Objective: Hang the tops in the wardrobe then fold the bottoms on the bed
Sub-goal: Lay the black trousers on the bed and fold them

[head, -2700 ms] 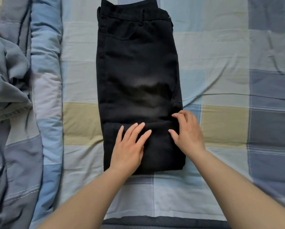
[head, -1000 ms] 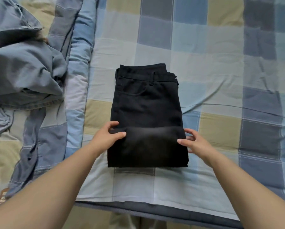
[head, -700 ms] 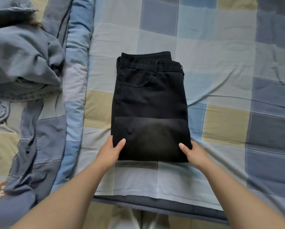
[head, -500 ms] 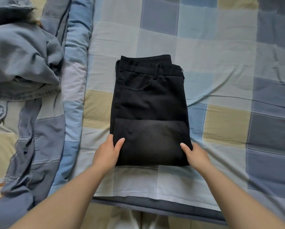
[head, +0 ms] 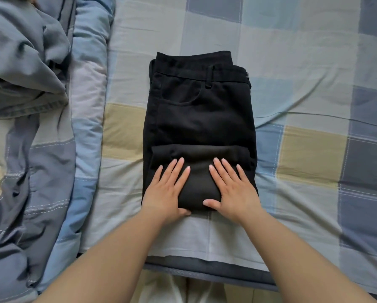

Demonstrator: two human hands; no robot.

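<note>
A pair of black trousers (head: 200, 110) lies folded on the checked bed sheet (head: 303, 149), waistband at the far end. The near end is doubled back over the rest, making a thicker layer. My left hand (head: 168, 191) lies flat on the left of that layer, fingers spread. My right hand (head: 233, 191) lies flat on its right side, thumb at the near edge. Neither hand grips the cloth; both press down on top.
A crumpled grey-blue garment (head: 23, 62) sits at the far left on a rumpled checked quilt (head: 52, 171). The bed's dark near edge (head: 205, 272) runs just below my forearms, with the floor beyond it.
My hands held the sides of the folded near end half a second ago. Now both lie flat on top of it. The camera has come closer.
</note>
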